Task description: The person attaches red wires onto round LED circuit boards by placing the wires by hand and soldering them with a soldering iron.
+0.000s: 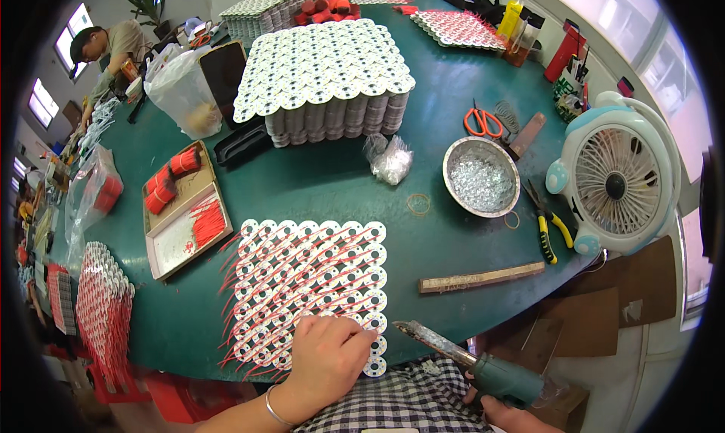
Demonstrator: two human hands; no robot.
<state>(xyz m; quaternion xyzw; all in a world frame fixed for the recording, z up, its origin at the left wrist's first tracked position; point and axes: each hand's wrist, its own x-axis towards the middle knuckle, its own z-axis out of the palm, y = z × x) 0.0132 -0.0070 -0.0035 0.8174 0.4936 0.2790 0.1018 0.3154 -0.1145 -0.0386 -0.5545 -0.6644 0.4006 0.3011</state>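
In front of me lies a panel of round white circuit boards (310, 282) in joined rows, with thin red wires slanting across them. My left hand (332, 357), a bracelet at its wrist, rests on the panel's near right part. Its fingers are curled together, and what they pinch, if anything, is hidden. Just right of the panel, my right hand (510, 416) grips a soldering iron (502, 380) with a green body. The iron's metal barrel points up and left, its tip near the panel's right edge, apart from the boards.
A tall stack of white panels (325, 63) stands beyond. To the left is a cardboard tray (185, 233) of red wires. On the right are a metal bowl (482, 178) of shiny bits, pliers (550, 225), scissors (482, 122), a wooden strip (482, 277) and a fan (619, 176). Other people work farther off.
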